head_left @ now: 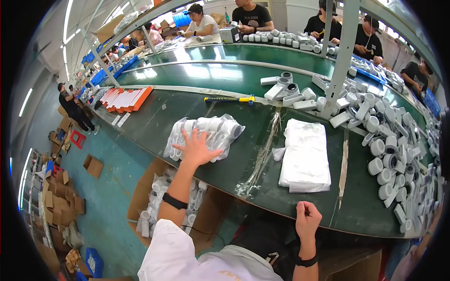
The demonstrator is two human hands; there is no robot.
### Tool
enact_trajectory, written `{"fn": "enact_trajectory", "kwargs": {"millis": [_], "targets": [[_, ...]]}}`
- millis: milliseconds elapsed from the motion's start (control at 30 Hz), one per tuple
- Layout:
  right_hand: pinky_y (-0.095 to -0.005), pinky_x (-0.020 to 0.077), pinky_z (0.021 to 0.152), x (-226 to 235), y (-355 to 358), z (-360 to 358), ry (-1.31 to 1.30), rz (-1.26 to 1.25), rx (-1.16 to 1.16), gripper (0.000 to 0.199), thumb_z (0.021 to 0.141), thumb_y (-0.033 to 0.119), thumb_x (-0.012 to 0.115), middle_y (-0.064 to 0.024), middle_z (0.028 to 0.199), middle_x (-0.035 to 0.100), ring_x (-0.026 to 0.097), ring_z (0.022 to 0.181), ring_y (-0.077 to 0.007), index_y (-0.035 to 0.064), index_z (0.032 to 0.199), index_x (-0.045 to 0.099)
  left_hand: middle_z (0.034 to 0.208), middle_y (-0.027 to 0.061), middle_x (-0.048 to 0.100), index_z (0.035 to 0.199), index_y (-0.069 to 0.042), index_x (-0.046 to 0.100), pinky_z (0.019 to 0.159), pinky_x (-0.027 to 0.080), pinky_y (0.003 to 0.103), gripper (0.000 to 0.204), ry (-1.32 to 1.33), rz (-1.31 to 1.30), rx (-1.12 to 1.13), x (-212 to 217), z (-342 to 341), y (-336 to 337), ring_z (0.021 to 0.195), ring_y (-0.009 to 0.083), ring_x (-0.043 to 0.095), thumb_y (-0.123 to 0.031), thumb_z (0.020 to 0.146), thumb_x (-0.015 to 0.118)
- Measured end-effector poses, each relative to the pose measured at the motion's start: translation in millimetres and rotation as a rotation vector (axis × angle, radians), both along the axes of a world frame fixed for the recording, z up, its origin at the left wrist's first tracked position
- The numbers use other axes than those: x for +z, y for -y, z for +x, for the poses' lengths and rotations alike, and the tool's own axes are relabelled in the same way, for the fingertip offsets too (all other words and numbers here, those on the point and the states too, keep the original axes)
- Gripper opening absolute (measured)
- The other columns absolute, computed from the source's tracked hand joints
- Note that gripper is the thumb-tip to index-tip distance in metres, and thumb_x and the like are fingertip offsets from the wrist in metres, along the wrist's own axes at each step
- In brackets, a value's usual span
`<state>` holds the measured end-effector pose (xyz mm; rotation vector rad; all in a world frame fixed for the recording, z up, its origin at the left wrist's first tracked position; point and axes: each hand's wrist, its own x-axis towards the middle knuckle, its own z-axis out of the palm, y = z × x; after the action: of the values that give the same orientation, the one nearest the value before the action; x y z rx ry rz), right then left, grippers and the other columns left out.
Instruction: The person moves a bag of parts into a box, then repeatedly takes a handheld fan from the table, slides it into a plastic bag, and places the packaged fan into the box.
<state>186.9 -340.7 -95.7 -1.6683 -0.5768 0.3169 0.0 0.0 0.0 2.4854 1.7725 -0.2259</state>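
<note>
My left hand [194,150] lies with fingers spread on a clear plastic bag [229,129] filled with white plastic parts, on the dark green bench. Closed in a loose fist, my right hand [308,216] hangs over the bench's near edge; nothing shows in it. Just beyond that fist is a stack of flat white plastic bags [305,157]. A small crumpled bit of clear plastic [278,153] sits at the stack's left side.
A yellow-and-black hammer [229,99] lies behind the filled bag. Orange-and-white card pieces [126,99] are at the far left. Many white-grey plastic parts [386,154] are heaped right, around a metal post [340,61]. An open carton [140,196] of bagged parts stands below; co-workers sit across the conveyor [211,72].
</note>
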Motion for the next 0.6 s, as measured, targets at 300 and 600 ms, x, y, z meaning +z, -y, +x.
{"fn": "enact_trajectory", "kwargs": {"millis": [300,600], "targets": [[-0.0231,0.0436,0.056,1,-1,-22,0.010,0.015,0.000,0.015,0.089,0.011,0.068,-0.0040,0.070,0.060,0.052,0.060,-0.0075,-0.0036,0.086,0.066,0.153,0.0064,0.025,0.135,-0.020,0.041,0.098,0.015,0.081,0.090,0.184,-0.010,0.045,-4,-53,-28,0.143,0.0426,0.012,-0.062,0.063,0.074],[-0.0232,0.0446,0.057,3,-1,-16,0.053,0.009,-0.004,0.016,0.089,0.011,0.068,-0.0048,0.070,0.061,0.053,0.060,-0.0083,-0.0036,0.085,0.066,0.151,0.0114,0.026,0.131,-0.029,0.046,0.096,0.024,0.078,0.078,0.179,0.105,-0.153,-23,-52,-34,0.139,0.0417,0.020,-0.059,0.065,0.075]]}}
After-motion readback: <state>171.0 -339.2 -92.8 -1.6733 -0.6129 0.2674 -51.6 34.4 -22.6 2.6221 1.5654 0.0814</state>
